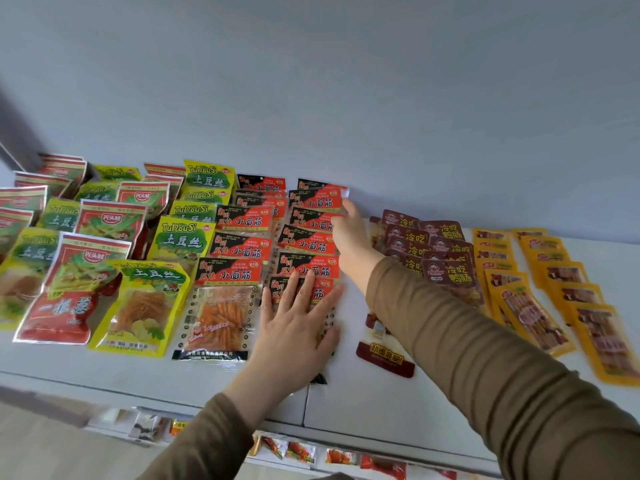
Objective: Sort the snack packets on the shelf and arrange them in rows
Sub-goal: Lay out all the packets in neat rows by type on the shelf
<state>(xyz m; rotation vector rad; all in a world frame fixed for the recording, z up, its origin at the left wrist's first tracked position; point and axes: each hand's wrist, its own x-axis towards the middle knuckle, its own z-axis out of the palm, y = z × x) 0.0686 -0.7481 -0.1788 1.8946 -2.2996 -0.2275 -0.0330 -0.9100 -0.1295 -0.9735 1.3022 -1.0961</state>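
- Broadly, the white shelf [363, 403] carries snack packets in overlapping rows, with a bare strip along its near edge.
- The red-and-black packet row [308, 244] lies under both hands.
- The left hand [298, 320] presses flat, fingers spread, gripping nothing.
- The right hand [349, 230] touches the row's far right edge; its grip cannot be told.

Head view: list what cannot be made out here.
- Front packet of the right red-and-black row: mostly covered by the left hand.
- Right hand fingers: reach behind that row's rear packets, so any grip is unclear.
- Maroon packets: front ones partly hidden by the brown sleeve.
- Lower shelf packets: blurred, cut by the bottom edge.
- Far-left packets: cut by the left edge.
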